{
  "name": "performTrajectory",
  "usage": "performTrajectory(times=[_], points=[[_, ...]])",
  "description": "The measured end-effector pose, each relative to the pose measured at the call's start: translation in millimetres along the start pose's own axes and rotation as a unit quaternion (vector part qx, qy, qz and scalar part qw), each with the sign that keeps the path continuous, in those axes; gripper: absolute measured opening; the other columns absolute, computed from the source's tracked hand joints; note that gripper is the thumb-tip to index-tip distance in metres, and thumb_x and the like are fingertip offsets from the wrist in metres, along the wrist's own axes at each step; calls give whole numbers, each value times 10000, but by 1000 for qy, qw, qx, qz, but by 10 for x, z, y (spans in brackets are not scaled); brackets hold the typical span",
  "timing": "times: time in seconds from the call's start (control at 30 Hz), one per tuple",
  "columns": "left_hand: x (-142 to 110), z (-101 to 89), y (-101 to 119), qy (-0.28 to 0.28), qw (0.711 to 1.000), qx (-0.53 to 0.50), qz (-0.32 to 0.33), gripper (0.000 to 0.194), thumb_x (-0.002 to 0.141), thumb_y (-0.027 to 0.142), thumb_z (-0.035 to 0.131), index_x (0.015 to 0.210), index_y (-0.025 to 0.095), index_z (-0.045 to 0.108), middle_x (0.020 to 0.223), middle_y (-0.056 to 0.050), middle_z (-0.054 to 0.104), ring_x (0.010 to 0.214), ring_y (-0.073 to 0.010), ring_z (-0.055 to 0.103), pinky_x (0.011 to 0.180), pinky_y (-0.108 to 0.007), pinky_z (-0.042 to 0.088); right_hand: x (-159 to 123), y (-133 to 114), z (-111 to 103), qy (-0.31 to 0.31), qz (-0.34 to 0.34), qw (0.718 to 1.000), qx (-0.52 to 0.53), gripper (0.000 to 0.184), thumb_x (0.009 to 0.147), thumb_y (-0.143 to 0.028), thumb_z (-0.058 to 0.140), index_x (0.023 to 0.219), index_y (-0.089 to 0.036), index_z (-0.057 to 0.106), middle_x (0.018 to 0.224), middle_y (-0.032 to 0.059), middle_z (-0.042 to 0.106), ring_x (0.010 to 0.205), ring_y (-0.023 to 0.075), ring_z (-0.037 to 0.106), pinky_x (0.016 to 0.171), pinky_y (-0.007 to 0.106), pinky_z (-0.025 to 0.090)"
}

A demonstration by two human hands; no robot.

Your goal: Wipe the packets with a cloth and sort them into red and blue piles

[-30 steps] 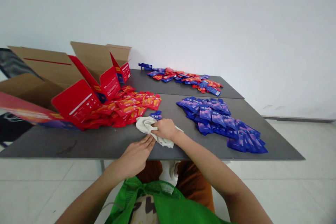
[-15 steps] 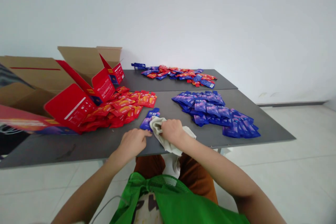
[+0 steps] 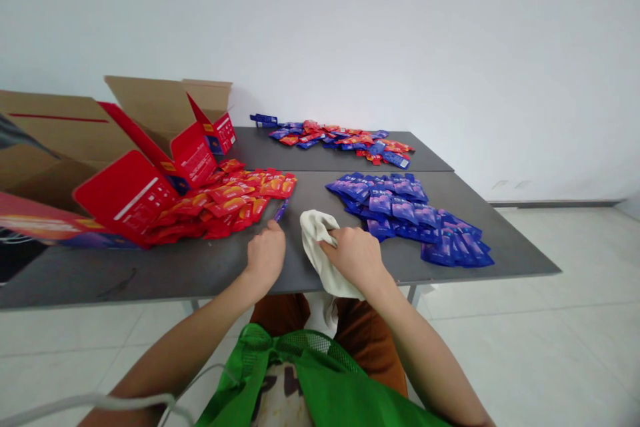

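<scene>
My left hand (image 3: 267, 253) pinches a blue-purple packet (image 3: 281, 210), tilted up so that only its narrow side shows. Bunched in my right hand (image 3: 356, 255) is a white cloth (image 3: 320, 247), which hangs toward the table's near edge. Left of my left hand lies a heap of red packets (image 3: 235, 199) with orange pictures. Overlapping rows of blue packets (image 3: 403, 208) spread over the table to the right of my right hand.
Open red cardboard boxes (image 3: 131, 190) stand along the left side of the dark table (image 3: 200, 277). A mixed pile of red and blue packets (image 3: 345, 140) lies at the back, near the white wall. A pale cable (image 3: 100, 401) crosses the lower left.
The blue packet, earlier flat and partly under the cloth, is now lifted on edge in my left hand. My right hand has drawn the cloth away to the right.
</scene>
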State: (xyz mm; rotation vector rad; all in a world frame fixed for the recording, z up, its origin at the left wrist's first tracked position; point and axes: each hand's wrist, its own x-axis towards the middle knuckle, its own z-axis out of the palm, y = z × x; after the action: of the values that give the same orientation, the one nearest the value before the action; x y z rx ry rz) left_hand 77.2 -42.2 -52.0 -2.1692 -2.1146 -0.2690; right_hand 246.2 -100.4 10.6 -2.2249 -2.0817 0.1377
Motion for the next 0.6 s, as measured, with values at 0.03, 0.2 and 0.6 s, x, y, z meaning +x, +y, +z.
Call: performTrajectory(times=[0.03,0.2,0.6], points=[[24,-14,-37,6,1000,-24,-13,405,895,109,247,1114,-6,567,842,-248,676,838,-330,689,729,-431,529,5,-18,16,8,-10,1000,9,403,898,-556,462,937,-243,712,886,101,700,839,241,659,710,303,449],[171,-29,-213,-137,897,-416,-64,319,795,157,478,1068,106,634,860,-144,721,859,-264,692,781,-373,536,91,-205,242,48,-84,992,78,351,921,-502,448,1021,-275,697,962,58,689,877,202,639,751,271,438],[65,76,-103,-327,662,-651,-175,251,775,110,472,954,41,634,607,-81,667,532,-188,657,555,-321,554,425,-183,601,40,60,997,36,386,938,-459,425,1029,-200,697,952,148,696,859,239,667,743,314,458]])
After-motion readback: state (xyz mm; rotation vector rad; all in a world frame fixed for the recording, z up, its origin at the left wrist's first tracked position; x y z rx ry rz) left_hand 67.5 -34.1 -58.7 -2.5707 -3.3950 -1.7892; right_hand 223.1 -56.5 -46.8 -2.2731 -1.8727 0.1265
